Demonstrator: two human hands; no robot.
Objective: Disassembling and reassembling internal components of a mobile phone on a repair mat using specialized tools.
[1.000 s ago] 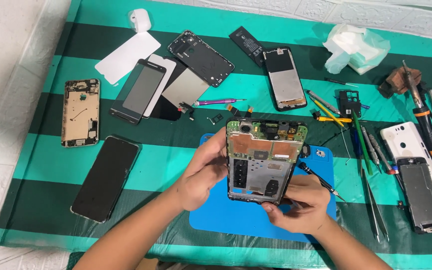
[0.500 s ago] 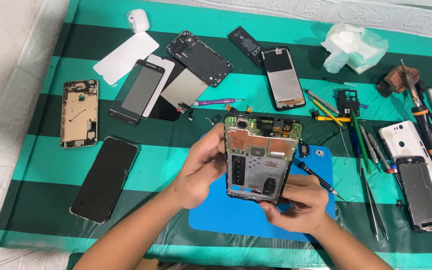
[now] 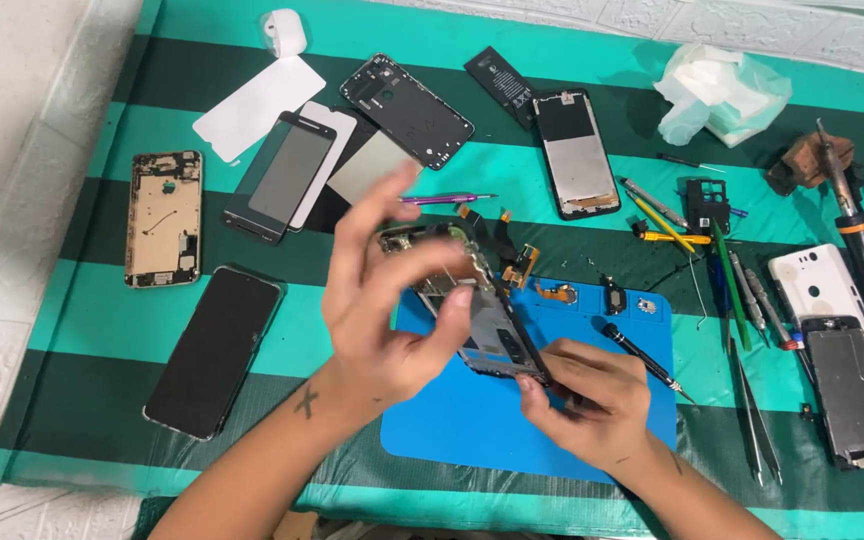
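Observation:
An opened phone body (image 3: 482,310) with bare circuit boards is held tilted on edge above a blue work mat (image 3: 472,420). My left hand (image 3: 382,300) grips its near side with the thumb, fingers spread and blurred above it. My right hand (image 3: 587,400) pinches the phone's lower corner and also holds a black screwdriver (image 3: 647,362) that points right across the mat. Small loose parts (image 3: 557,292) lie on the mat's top edge.
A green striped cloth (image 3: 72,300) covers the table. Phone frames, screens and back covers (image 3: 277,180) lie at the left and top. Tweezers, screwdrivers and a soldering iron (image 3: 852,230) lie at the right beside a white phone (image 3: 822,290). Crumpled tissue (image 3: 717,95) sits top right.
The phone body has turned from facing me flat to tilted on edge. My left hand has shifted up over it with fingers spreading.

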